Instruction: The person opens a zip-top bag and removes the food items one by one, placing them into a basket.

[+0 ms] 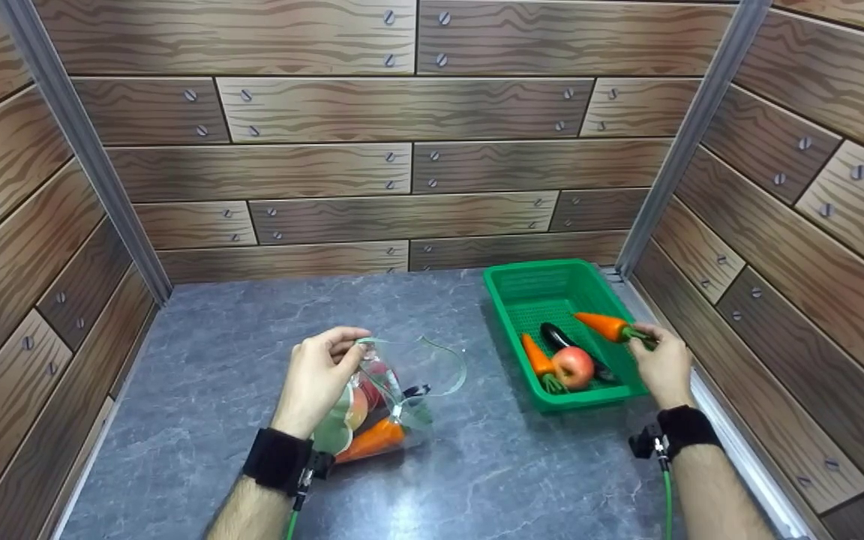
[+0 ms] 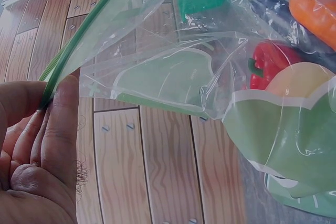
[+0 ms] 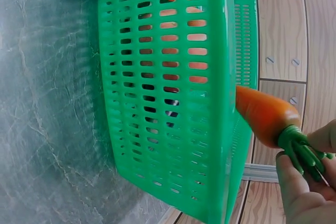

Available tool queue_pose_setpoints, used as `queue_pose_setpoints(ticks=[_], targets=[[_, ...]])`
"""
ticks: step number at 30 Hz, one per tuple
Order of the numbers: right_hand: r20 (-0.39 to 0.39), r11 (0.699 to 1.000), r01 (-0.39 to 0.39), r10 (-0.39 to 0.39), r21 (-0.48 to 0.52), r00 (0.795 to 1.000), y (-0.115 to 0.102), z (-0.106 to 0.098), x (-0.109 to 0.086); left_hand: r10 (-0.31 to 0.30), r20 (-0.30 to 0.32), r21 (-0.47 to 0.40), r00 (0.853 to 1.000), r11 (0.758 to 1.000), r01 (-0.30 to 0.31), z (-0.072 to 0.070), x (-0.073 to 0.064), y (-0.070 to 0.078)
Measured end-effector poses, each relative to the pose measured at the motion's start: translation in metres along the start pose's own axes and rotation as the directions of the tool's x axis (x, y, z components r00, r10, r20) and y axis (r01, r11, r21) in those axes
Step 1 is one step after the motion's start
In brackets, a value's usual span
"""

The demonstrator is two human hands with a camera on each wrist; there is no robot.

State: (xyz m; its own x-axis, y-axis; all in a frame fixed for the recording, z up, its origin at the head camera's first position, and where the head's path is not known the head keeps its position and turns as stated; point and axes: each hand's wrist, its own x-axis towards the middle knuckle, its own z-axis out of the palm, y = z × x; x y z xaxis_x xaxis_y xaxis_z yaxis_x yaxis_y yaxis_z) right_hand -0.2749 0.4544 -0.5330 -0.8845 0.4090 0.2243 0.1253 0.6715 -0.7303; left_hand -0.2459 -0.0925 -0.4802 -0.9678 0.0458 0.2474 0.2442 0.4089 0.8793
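My left hand (image 1: 321, 379) pinches the rim of a clear zip bag (image 2: 157, 72) printed with green shapes. Inside the bag are a carrot (image 1: 372, 441), a red bell pepper (image 2: 273, 61), a pale round fruit (image 2: 299, 82) and a dark purple thing (image 2: 270, 11), partly hidden by the film. Over the right side of the green basket (image 1: 511, 330), my right hand (image 1: 663, 364) pinches another carrot (image 3: 268, 116) by its green top, the orange tip pointing left. Lower in the basket lie an apple (image 1: 573, 367), an eggplant (image 1: 554, 335) and a carrot (image 1: 535, 354).
The grey marbled tabletop (image 1: 237, 330) carries the bag on the left and the basket at the back right. Wood-patterned walls (image 1: 327, 169) stand behind and on both sides. The right wall (image 1: 762, 322) runs close beside the basket and my right arm.
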Motion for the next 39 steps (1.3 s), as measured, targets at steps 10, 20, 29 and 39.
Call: queue_pose_setpoints(ticks=[10, 20, 29, 39], targets=[[0.050, 0.999, 0.010, -0.007, -0.053, 0.999, 0.004, 0.003, 0.001, 0.000, 0.004, 0.016, 1.000, 1.000, 0.000, 0.000, 0.000, 0.000], [0.077, 0.996, 0.047, -0.041, -0.079, 0.996, 0.010, 0.005, 0.001, -0.014, 0.007, 0.016, 1.000, 1.000, 0.014, 0.000, 0.001, 0.000], [0.128, 0.992, 0.036, -0.021, -0.119, 0.992, 0.015, 0.003, 0.001, -0.004, 0.001, 0.021, 1.000, 1.000, 0.004, 0.001, 0.001, 0.000], [0.146, 0.986, 0.078, -0.056, -0.145, 0.988, 0.009, -0.001, 0.001, -0.018, 0.005, 0.012, 1.000, 1.000, 0.018, 0.001, 0.002, 0.001]])
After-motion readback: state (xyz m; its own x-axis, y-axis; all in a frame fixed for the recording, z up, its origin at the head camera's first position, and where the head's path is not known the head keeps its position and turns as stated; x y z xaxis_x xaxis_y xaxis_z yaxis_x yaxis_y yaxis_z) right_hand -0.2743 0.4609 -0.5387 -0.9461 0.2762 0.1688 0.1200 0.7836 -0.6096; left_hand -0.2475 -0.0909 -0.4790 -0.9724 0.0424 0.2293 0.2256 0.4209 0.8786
